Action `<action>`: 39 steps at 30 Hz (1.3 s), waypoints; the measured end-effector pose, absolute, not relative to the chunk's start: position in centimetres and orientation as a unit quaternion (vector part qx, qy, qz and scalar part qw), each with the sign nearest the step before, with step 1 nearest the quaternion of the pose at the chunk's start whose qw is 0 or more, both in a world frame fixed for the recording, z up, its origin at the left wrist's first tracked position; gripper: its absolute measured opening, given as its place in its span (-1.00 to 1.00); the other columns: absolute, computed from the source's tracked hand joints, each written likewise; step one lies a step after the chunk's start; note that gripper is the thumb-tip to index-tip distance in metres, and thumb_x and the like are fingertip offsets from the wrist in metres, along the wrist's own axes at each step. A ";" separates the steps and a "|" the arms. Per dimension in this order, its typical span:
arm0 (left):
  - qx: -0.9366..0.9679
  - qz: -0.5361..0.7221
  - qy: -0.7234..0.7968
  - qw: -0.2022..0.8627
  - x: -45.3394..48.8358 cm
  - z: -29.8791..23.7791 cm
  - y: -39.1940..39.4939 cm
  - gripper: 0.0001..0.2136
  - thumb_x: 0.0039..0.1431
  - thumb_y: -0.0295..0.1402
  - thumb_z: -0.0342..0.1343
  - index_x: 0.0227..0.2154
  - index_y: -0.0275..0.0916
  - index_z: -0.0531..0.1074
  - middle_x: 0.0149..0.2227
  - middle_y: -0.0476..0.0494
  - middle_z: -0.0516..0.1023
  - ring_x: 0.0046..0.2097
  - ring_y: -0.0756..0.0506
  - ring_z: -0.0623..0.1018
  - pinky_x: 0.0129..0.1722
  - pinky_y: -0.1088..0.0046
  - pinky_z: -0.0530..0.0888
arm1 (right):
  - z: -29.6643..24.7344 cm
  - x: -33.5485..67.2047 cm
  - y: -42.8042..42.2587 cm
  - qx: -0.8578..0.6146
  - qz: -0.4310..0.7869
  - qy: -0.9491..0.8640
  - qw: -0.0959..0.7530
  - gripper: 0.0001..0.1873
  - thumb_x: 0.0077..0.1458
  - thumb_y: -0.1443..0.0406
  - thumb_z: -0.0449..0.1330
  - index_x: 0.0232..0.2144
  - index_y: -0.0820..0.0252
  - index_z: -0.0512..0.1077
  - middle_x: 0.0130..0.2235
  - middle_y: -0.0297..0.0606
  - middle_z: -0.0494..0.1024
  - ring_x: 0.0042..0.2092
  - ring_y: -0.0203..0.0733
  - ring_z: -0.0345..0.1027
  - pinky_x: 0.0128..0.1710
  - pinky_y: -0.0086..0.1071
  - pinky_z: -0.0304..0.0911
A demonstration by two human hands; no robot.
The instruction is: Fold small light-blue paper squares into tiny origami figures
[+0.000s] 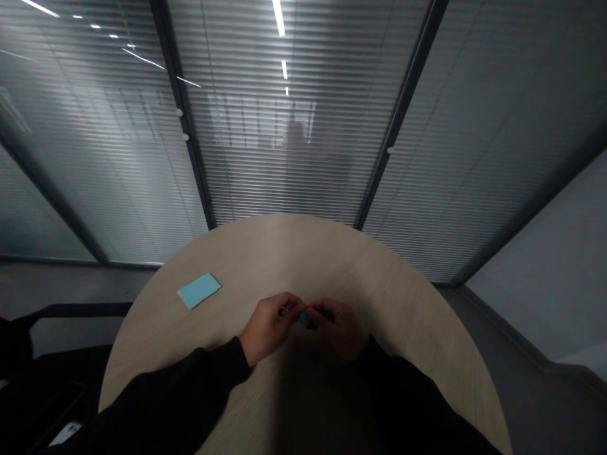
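My left hand (271, 321) and my right hand (342, 325) meet above the middle of the table, fingertips nearly touching. Both are closed in a pinch on a small dull-blue object (305, 318), which shows just below the fingertips. Its kind is too small and dark to make out, and the fingers cover part of it. Something thin and pale shows between the left thumb and fingers, too small to name. To the left of my left hand, a light-blue rectangular pad (199, 291) lies flat on the wood.
The round wooden table (294, 246) has its far edge close to a glass partition with blinds (289, 177). At the left stands a dark chair (71, 311) with an armrest. Lower left, a small whitish item (66, 433) is partly visible. A pale wall (554, 278) is on the right.
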State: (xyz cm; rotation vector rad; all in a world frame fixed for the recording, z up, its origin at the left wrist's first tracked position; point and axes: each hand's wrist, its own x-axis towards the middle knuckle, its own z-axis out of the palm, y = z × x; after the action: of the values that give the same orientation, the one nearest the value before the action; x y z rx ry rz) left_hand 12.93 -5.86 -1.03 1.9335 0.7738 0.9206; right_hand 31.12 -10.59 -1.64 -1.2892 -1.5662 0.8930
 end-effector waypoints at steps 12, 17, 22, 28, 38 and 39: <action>0.715 0.370 0.332 0.492 13.0 -1.6 -5.5 -0.71 0.23 -0.15 0.10 -0.28 -0.31 0.53 -0.37 -0.15 0.56 -0.40 -0.02 0.46 -0.41 0.50 0.36 | -2.3 31.4 -10.3 -0.529 0.354 -0.632 0.443 -0.64 0.13 0.05 0.17 -0.39 0.25 0.47 -0.44 -0.25 0.55 -0.41 -0.24 0.41 -0.40 -0.41 0.29; 0.673 0.354 0.320 0.565 13.0 -1.5 -5.4 -0.67 0.16 -0.11 0.17 -0.25 -0.33 0.52 -0.39 -0.13 0.54 -0.42 0.00 0.44 -0.42 0.50 0.33 | -1.8 31.1 -10.5 -0.547 0.267 -0.667 0.430 -0.69 0.15 0.10 0.16 -0.43 0.22 0.46 -0.50 -0.30 0.51 -0.44 -0.25 0.39 -0.44 -0.43 0.24; 0.648 0.361 0.329 0.584 13.2 -1.4 -5.5 -0.67 0.14 -0.09 0.17 -0.32 -0.32 0.52 -0.48 -0.07 0.48 -0.49 0.03 0.36 -0.49 0.53 0.25 | -1.3 30.7 -10.8 -0.537 0.241 -0.686 0.428 -0.73 0.18 0.13 0.12 -0.36 0.21 0.48 -0.43 -0.27 0.57 -0.41 -0.24 0.44 -0.41 -0.42 0.28; 0.610 0.379 0.330 0.612 13.4 -1.5 -5.7 -0.66 0.11 -0.07 0.19 -0.34 -0.32 0.50 -0.53 -0.03 0.44 -0.54 0.06 0.29 -0.54 0.54 0.18 | -1.1 30.5 -10.9 -0.543 0.245 -0.679 0.429 -0.73 0.17 0.14 0.13 -0.35 0.21 0.50 -0.41 -0.25 0.59 -0.39 -0.22 0.47 -0.40 -0.43 0.31; 0.621 0.417 0.327 0.577 13.6 -1.4 -5.9 -0.72 0.14 -0.13 0.17 -0.38 -0.30 0.49 -0.49 -0.06 0.47 -0.47 0.02 0.38 -0.47 0.51 0.27 | -0.9 29.9 -11.1 -0.532 0.197 -0.685 0.456 -0.77 0.18 0.16 0.15 -0.35 0.18 0.49 -0.40 -0.27 0.59 -0.37 -0.22 0.48 -0.32 -0.39 0.34; 0.625 0.423 0.327 0.569 13.6 -1.4 -5.9 -0.73 0.14 -0.15 0.18 -0.37 -0.30 0.50 -0.45 -0.09 0.50 -0.44 0.00 0.42 -0.44 0.50 0.30 | -1.0 29.9 -11.1 -0.529 0.205 -0.684 0.459 -0.78 0.16 0.15 0.18 -0.32 0.18 0.49 -0.38 -0.26 0.60 -0.36 -0.21 0.49 -0.32 -0.39 0.35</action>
State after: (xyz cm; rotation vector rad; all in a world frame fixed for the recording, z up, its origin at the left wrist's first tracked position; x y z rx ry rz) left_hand 13.59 -5.90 -1.36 1.4671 0.7684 0.9944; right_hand 29.89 -11.06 -0.97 -1.3019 -1.6840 0.5041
